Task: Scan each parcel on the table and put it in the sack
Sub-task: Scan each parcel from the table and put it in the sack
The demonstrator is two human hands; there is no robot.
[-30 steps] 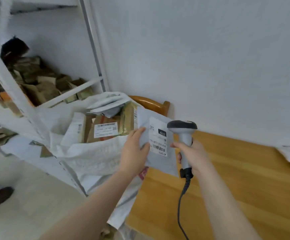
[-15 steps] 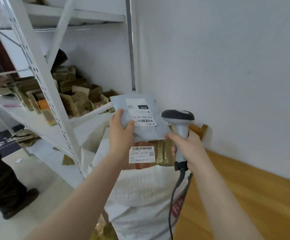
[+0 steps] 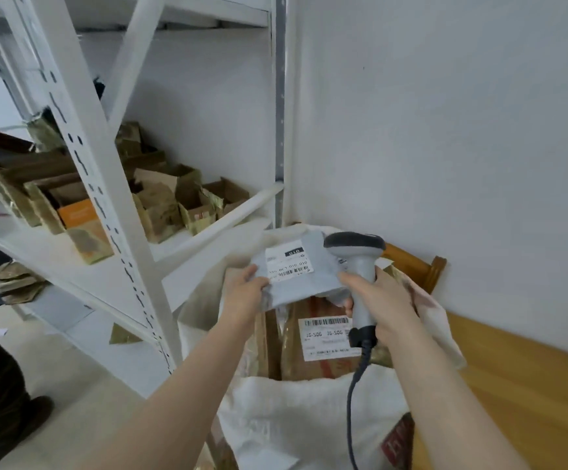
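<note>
Viewing near to far. White woven plastic sack is standing open at near centre, just beside the left edge of the light wooden table. Pale floor is showing to its left, with a dark shoe at lower left.

Inside the sack, a brown cardboard parcel with a white barcode label is sitting with the label facing the camera.

Right hand is curling its fingers around the handle of the grey handheld barcode scanner. The scanner's dark cable is hanging down across the sack front.

Left hand is pinching, thumb on top, the left edge of the flat grey plastic mailer parcel. That parcel is hanging over the sack mouth, label up, its right end reaching the scanner handle.

Behind the sack, a curved wooden chair back is standing close to the white wall.

Farther left, a white metal shelving rack is holding brown paper cartons and one orange box. More brown packets are lying lower down on the rack.
</note>
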